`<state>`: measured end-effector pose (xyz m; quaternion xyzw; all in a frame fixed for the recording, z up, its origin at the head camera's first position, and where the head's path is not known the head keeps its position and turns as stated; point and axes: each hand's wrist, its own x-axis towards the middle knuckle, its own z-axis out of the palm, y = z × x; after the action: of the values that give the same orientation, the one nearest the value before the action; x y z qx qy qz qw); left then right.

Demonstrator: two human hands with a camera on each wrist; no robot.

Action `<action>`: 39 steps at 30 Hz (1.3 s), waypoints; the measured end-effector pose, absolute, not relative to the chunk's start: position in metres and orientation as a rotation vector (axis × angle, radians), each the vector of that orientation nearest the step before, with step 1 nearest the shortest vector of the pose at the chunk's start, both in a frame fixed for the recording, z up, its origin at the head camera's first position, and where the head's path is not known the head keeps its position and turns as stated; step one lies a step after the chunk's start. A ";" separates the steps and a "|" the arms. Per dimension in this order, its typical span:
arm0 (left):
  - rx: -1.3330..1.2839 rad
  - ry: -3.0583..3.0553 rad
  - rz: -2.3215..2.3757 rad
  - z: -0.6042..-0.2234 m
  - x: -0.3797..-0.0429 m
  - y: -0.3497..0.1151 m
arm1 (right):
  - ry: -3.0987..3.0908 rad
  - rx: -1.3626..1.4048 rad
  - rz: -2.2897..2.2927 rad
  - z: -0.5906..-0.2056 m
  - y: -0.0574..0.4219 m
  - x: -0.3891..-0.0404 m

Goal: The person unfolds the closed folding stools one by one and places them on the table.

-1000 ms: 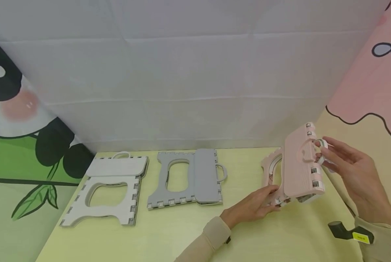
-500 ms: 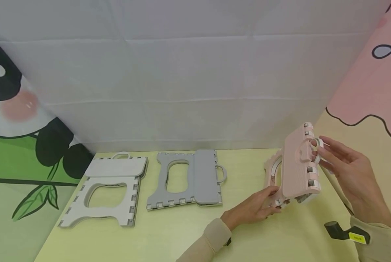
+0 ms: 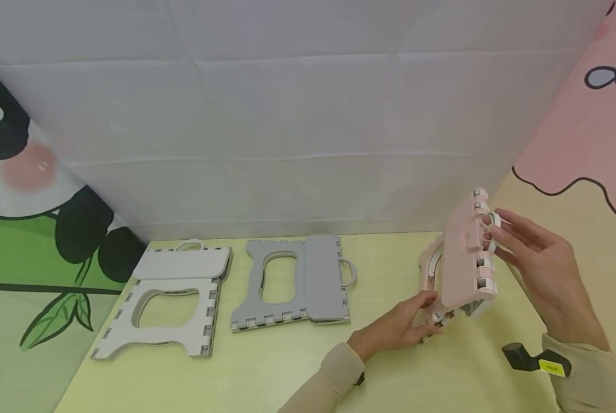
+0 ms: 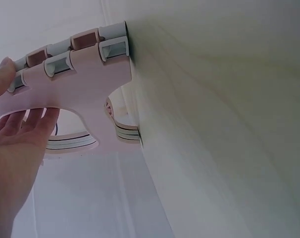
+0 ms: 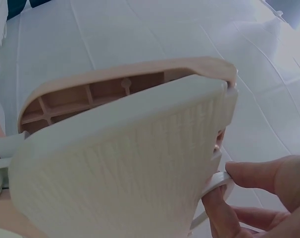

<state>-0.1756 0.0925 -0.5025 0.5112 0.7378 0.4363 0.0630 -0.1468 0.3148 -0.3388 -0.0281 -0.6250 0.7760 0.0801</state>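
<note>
A pink folding stool [image 3: 460, 258] stands partly folded on its legs at the right of the table. My left hand [image 3: 398, 326] grips its near leg side; in the left wrist view the fingers [image 4: 33, 121] pass through the leg opening, with the thumb over the hinged edge. My right hand [image 3: 542, 267] pinches the white loop handle [image 3: 494, 232] on the stool's right edge. The right wrist view shows the pink half of the top [image 5: 110, 91] and the white half [image 5: 125, 168] folded toward each other, with a narrow gap between them.
A grey folding stool [image 3: 323, 278] lies folded flat mid-table, its loop handle to the right. Left of it a white folding stool [image 3: 181, 264] lies flat, its handle toward the back. Behind the yellow table [image 3: 266, 367] hangs a grey cloth [image 3: 297, 115].
The right hand has moved left with the handle, and the stool's top has tilted and narrowed, folding further. The left hand keeps its grip in about the same place.
</note>
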 end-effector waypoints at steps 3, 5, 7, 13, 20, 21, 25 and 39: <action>1.559 2.208 1.338 -0.503 -0.176 0.093 | -1.880 -0.102 2.301 -0.338 0.313 -0.147; 1.559 2.190 1.350 -0.503 -0.176 0.093 | -1.906 -0.126 2.271 -0.338 0.313 -0.147; 1.551 2.175 1.358 -0.503 -0.176 0.094 | -1.936 -0.151 2.237 -0.338 0.312 -0.148; 1.517 2.126 1.380 -0.502 -0.176 0.095 | -1.941 -0.161 2.209 -0.339 0.309 -0.148; 1.540 2.104 1.415 -0.506 -0.177 0.097 | -1.911 -0.107 2.227 -0.339 0.304 -0.150; 1.544 2.104 1.420 -0.506 -0.177 0.097 | -1.908 -0.096 2.227 -0.339 0.303 -0.150; 1.539 2.098 1.436 -0.507 -0.177 0.096 | -1.898 -0.046 2.222 -0.341 0.302 -0.151; 1.478 2.130 1.436 -0.508 -0.177 0.094 | -1.991 0.013 2.213 -0.342 0.302 -0.149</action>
<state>-0.1769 0.0935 -0.5084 0.4967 0.7159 0.4826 0.0889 -0.1494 0.3022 -0.3425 0.0045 -0.6666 0.7409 0.0822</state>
